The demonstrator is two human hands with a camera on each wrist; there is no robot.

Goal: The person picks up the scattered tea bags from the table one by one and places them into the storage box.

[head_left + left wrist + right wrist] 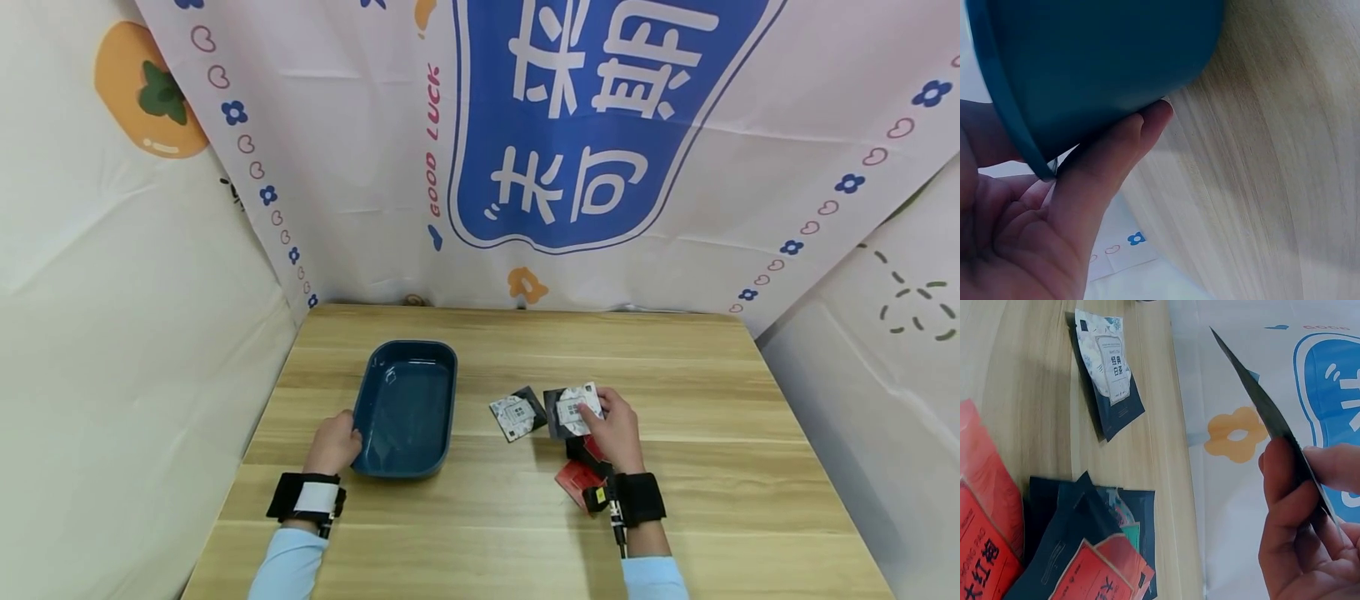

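At the left of the table is a dark blue rectangular tray (405, 417), its long side running away from me. My left hand (333, 443) grips its near left rim; in the left wrist view, thumb and fingers (1104, 156) are on either side of the rim. My right hand (617, 429) pinches a flat black and white sachet (573, 410) above the table, seen edge-on in the right wrist view. Just left of it a similar black and white sachet (518, 413) lies on the wood. Red and black sachets (1094, 569) lie in an overlapping pile below the right hand.
The wooden table (480, 533) ends at a white printed cloth (360, 192) hanging at the back. Pale cloth walls stand at the left and right. A black band (640, 498) with a small camera is on the right wrist, and another band (306, 497) is on the left.
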